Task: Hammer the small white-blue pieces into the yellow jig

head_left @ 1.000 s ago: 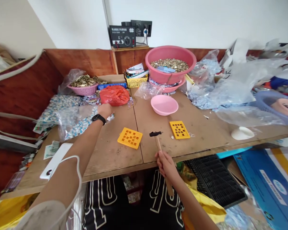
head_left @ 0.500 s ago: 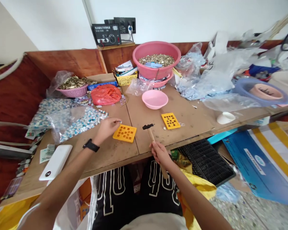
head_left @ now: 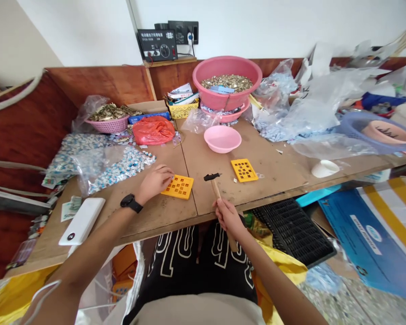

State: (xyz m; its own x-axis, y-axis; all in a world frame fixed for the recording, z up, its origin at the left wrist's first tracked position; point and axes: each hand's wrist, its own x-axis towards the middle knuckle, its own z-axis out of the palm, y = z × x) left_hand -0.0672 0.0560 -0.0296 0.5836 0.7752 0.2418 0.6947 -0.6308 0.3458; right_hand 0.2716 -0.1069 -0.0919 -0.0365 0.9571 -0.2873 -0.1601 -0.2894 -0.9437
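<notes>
My right hand (head_left: 228,218) is wrapped around the wooden handle of a hammer (head_left: 215,187), whose black head points away from me above the table. At the upper left corner of a yellow grid plate (head_left: 180,186) with square holes is my left hand (head_left: 156,183), its fingers bent and pinched together. What lies between those fingertips is hidden or too small to name. A second yellow grid plate (head_left: 244,170) lies to the right, beyond the hammer head. Left of my left hand, small blue and white pieces (head_left: 122,169) spill from a clear bag.
Behind the plates stand a pink bowl (head_left: 222,139) and a large pink basin (head_left: 227,67) of metal bits. A red bag (head_left: 153,131) and a purple basket (head_left: 107,124) sit at the back left. A white power bank (head_left: 82,221) lies near the left front edge.
My left hand, which held a small white piece at its fingertips, has come down onto the plate's corner. The hammer stays in my right hand. The whole view has shifted slightly.
</notes>
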